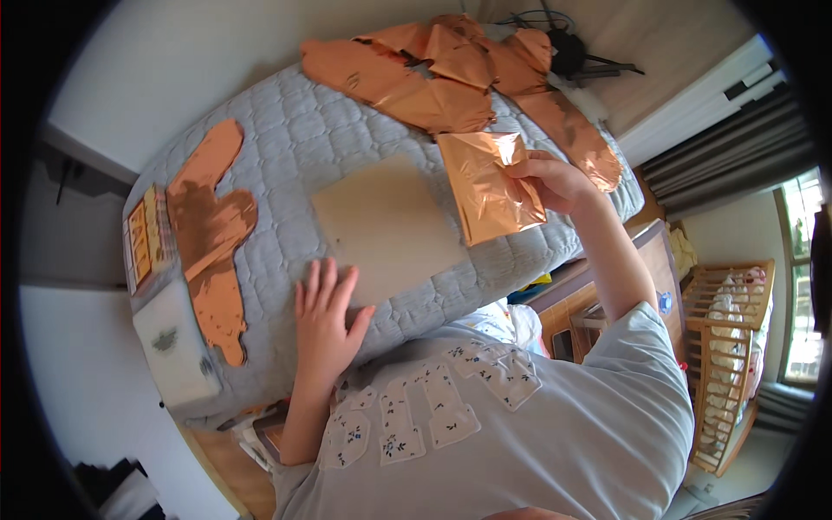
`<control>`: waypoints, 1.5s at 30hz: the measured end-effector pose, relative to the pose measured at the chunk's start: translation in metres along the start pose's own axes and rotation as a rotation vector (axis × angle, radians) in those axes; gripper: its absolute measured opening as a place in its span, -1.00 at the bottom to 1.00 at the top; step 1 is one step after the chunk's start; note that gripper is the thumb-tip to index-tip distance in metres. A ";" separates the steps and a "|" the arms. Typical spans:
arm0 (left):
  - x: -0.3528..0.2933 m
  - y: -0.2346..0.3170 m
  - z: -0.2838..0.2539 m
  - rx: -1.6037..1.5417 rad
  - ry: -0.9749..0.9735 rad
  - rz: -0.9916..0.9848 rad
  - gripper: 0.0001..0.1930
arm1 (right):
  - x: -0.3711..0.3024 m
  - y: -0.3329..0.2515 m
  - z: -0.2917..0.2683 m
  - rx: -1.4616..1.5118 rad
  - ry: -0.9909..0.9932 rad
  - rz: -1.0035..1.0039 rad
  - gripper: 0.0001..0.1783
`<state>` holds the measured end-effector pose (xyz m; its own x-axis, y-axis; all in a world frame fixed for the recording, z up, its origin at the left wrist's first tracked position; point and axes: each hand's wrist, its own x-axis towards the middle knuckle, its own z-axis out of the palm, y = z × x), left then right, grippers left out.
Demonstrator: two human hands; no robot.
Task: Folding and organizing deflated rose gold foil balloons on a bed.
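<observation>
In my right hand (559, 180) is a folded foil balloon (485, 195), copper-coloured and shiny, pinched at its right side between thumb and fingers. It hangs above the mattress, beside the right edge of a flat beige square sheet (386, 217). My left hand (326, 316) lies flat with fingers apart at the sheet's near left corner, holding nothing. Farther back, a large deflated copper foil balloon (459, 82) spreads out, creased. Another flat copper foil balloon (221, 225) lies on the left part of the mattress.
The grey quilted mattress (282, 143) carries these things. A box with an orange panel (140, 238) and a white box (178, 347) stand at its left edge. A black device with antennas (568, 54) sits at the far right corner. A wooden crib (719, 373) stands at right.
</observation>
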<state>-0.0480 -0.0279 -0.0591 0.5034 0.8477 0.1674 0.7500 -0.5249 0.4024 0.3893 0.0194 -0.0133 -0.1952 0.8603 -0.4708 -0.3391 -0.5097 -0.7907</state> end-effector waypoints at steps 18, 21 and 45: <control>-0.014 -0.005 -0.001 -0.055 0.027 0.086 -0.44 | 0.043 -0.012 0.108 -0.245 -0.151 -0.123 -0.71; -0.012 -0.005 -0.003 -0.088 0.030 0.081 -0.43 | 0.038 0.014 0.105 -0.301 -0.146 -0.102 -0.73; 0.087 0.001 0.042 0.142 -0.025 0.116 -0.18 | 0.039 0.078 0.144 -1.308 0.368 -0.616 -0.14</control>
<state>0.0139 0.0419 -0.0817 0.5993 0.7795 0.1822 0.7385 -0.6262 0.2500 0.2224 0.0139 -0.0368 -0.0274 0.9888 0.1469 0.8036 0.1093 -0.5851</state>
